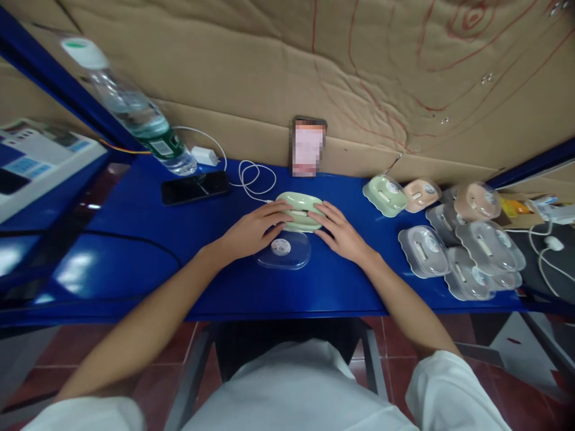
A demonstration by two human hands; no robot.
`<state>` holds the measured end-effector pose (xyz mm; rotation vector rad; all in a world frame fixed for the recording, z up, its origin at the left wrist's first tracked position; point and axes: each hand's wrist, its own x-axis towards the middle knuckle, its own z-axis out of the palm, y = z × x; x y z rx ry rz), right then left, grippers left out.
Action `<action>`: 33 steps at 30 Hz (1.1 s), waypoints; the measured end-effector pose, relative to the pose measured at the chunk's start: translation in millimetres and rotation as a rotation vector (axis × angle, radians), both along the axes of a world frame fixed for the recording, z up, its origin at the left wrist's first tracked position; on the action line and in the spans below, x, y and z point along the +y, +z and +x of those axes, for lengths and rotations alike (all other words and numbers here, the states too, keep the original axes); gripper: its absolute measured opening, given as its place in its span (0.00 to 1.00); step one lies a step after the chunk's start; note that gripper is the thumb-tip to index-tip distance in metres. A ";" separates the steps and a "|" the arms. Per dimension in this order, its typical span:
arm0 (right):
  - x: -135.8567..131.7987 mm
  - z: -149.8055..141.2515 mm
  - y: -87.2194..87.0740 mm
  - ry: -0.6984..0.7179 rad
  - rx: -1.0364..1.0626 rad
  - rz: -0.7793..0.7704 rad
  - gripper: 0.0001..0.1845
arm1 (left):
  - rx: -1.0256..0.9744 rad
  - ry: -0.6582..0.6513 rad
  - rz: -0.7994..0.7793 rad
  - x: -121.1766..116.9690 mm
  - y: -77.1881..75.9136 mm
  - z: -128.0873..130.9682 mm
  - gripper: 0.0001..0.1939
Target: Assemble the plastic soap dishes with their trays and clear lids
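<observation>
A light green soap box (302, 202) with a small white piece across its middle rests on the blue table in front of me. My left hand (258, 230) holds its left side, fingers curled over the edge. At the opposite side, my right hand (342, 232) has its fingertips on the rim. Just nearer to me lies a clear plastic lid (291, 254) with a round white sticker, flat on the table and partly beside my left fingers.
Several soap boxes with clear lids (489, 245) are piled at the right. A green lidded box (385, 196) stands behind them. A phone (308, 149) leans on the cardboard wall. A black phone (195, 187), white charger (205, 156) and water bottle (153, 129) are at the left.
</observation>
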<state>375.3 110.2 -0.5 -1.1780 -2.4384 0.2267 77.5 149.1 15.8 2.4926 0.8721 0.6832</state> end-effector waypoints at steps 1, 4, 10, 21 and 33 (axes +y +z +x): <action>-0.3 -1.5 -0.1 -0.009 0.016 0.005 0.26 | -0.013 0.016 0.008 -1.5 1.0 -1.0 0.17; -1.9 -4.0 3.6 -0.035 0.020 0.010 0.23 | -0.072 0.075 0.024 -0.9 4.5 -3.2 0.19; -3.0 -4.6 10.1 -0.054 -0.006 0.002 0.18 | 0.192 0.284 -0.005 15.7 -3.0 -22.2 0.27; -4.7 -9.7 14.5 -0.041 -0.021 0.053 0.18 | 0.060 0.163 0.094 -3.8 7.9 -11.9 0.26; -5.2 -14.1 15.8 0.028 0.002 0.160 0.22 | 0.139 0.106 0.220 2.2 -7.3 -15.0 0.16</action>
